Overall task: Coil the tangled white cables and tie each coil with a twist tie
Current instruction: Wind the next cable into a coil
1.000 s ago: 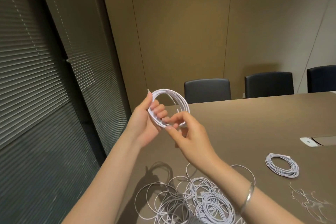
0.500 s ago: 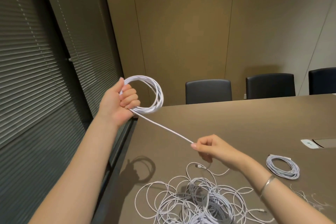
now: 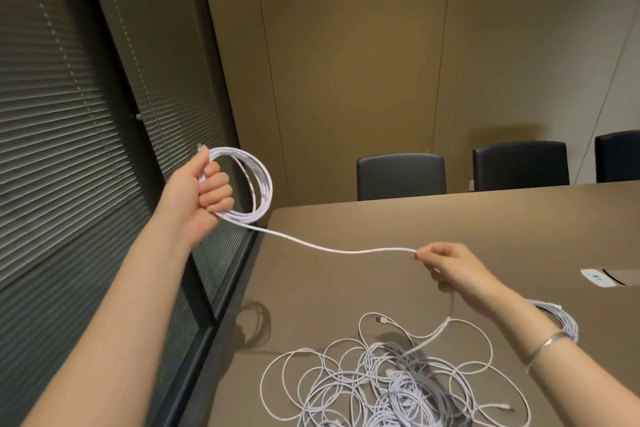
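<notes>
Left hand is up in the air off the table's corner, fingers curled tight through a neat white coil of several loops. One strand sags across to the right hand, pinched at thumb and fingertips, then drops to the tangled cable pile on the brown table. A finished coil peeks out behind the right wrist, bracelet on it. Black chairs line the far edge, tan wall panels behind, dark blinds on the left.
</notes>
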Action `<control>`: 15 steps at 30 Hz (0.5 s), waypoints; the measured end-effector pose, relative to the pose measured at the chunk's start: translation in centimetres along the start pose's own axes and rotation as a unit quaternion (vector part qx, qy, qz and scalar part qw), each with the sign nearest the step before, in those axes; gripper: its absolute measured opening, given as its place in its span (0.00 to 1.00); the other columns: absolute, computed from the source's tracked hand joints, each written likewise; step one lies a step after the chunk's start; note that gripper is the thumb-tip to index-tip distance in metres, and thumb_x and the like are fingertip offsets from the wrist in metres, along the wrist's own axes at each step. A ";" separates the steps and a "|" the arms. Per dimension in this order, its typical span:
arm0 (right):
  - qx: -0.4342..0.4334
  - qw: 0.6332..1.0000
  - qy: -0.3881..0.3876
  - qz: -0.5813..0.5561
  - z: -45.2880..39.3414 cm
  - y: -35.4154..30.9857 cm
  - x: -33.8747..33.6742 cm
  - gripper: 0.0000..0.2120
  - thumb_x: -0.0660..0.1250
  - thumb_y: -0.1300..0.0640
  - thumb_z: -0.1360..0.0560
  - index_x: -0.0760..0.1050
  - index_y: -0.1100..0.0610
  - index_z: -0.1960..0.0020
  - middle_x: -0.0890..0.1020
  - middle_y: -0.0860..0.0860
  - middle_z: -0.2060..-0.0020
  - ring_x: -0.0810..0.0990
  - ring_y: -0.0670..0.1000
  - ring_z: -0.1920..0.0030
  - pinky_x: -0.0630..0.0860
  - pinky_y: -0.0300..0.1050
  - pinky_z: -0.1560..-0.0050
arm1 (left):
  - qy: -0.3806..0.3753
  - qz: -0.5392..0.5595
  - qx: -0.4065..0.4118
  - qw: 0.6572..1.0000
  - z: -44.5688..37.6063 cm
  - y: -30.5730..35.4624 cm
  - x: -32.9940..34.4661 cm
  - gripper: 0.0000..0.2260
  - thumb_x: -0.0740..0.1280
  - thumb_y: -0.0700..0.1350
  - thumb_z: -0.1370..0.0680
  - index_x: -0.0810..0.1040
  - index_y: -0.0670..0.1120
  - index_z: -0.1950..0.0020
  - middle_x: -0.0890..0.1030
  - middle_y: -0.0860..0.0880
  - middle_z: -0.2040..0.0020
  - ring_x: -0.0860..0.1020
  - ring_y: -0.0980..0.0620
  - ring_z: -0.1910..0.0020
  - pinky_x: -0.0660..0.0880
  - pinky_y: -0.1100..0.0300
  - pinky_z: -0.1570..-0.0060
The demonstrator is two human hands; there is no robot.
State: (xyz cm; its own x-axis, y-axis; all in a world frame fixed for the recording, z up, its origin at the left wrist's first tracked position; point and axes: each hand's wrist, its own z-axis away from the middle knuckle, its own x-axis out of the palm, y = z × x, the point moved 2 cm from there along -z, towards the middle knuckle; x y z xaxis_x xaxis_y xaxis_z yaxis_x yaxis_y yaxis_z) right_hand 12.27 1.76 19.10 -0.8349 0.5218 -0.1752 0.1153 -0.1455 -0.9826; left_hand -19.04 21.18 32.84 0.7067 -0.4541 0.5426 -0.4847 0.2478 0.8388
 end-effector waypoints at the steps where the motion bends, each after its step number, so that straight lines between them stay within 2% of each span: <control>1: -0.009 0.999 0.036 -0.016 0.1 -0.8 0.4 0.08 0.64 0.62 0.23 0.79 0.60 0.59 0.68 0.51 0.70 0.62 0.46 0.75 0.57 0.34 0.77 | -0.005 -0.026 -0.003 1.000 0.1 -0.5 0.3 0.21 0.58 0.57 0.18 0.63 0.50 0.68 0.57 0.55 0.78 0.55 0.59 0.82 0.50 0.66 0.80; 3: -0.031 0.994 0.092 -0.053 0.4 -2.7 1.3 0.07 0.64 0.63 0.23 0.79 0.61 0.59 0.71 0.52 0.70 0.63 0.47 0.74 0.59 0.34 0.78 | -0.013 -0.075 -0.010 0.997 0.4 -1.8 1.2 0.20 0.58 0.56 0.18 0.62 0.49 0.68 0.57 0.55 0.78 0.55 0.59 0.83 0.51 0.67 0.82; 5: -0.049 0.989 0.110 -0.084 1.1 -5.0 2.7 0.08 0.64 0.63 0.23 0.78 0.60 0.60 0.73 0.51 0.70 0.64 0.48 0.73 0.63 0.36 0.76 | -0.013 -0.129 -0.019 0.991 0.7 -3.5 2.1 0.20 0.58 0.55 0.17 0.62 0.49 0.66 0.58 0.54 0.78 0.55 0.59 0.83 0.51 0.67 0.82; 8: -0.059 0.983 0.061 -0.162 2.5 -8.2 5.3 0.10 0.60 0.70 0.25 0.79 0.60 0.54 0.72 0.55 0.67 0.66 0.48 0.72 0.66 0.38 0.73 | -0.019 -0.194 -0.040 0.980 1.2 -6.1 3.4 0.19 0.57 0.54 0.17 0.61 0.49 0.65 0.57 0.53 0.77 0.55 0.58 0.81 0.51 0.67 0.81; 11: -0.088 0.981 0.003 -0.174 3.9 -10.3 7.5 0.14 0.59 0.70 0.24 0.78 0.58 0.45 0.73 0.56 0.64 0.68 0.48 0.72 0.69 0.39 0.72 | -0.031 -0.238 -0.054 0.969 1.9 -8.1 4.6 0.19 0.58 0.54 0.17 0.60 0.50 0.65 0.57 0.53 0.75 0.54 0.56 0.79 0.50 0.66 0.76; 13: -0.123 0.980 -0.013 -0.156 4.6 -10.9 8.6 0.15 0.59 0.69 0.23 0.78 0.56 0.42 0.75 0.54 0.65 0.69 0.46 0.74 0.69 0.37 0.73 | -0.036 -0.245 -0.060 0.967 2.4 -9.2 5.3 0.19 0.58 0.53 0.17 0.60 0.51 0.66 0.57 0.52 0.75 0.53 0.56 0.79 0.49 0.65 0.75; 15: -0.155 0.978 -0.014 -0.136 5.2 -10.9 9.5 0.16 0.60 0.68 0.23 0.78 0.55 0.40 0.77 0.47 0.67 0.70 0.43 0.75 0.69 0.35 0.73 | -0.038 -0.228 -0.068 0.971 2.5 -10.3 5.5 0.19 0.59 0.53 0.17 0.60 0.50 0.66 0.57 0.52 0.75 0.53 0.56 0.80 0.49 0.65 0.75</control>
State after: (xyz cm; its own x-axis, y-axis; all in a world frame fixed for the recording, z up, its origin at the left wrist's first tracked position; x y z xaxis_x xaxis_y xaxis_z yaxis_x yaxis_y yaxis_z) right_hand 0.32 3.97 28.49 -0.8709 0.4825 0.0929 0.0415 0.2606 -0.9645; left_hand -11.38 13.99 27.07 0.7892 -0.6035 0.1133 -0.0548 0.1146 0.9919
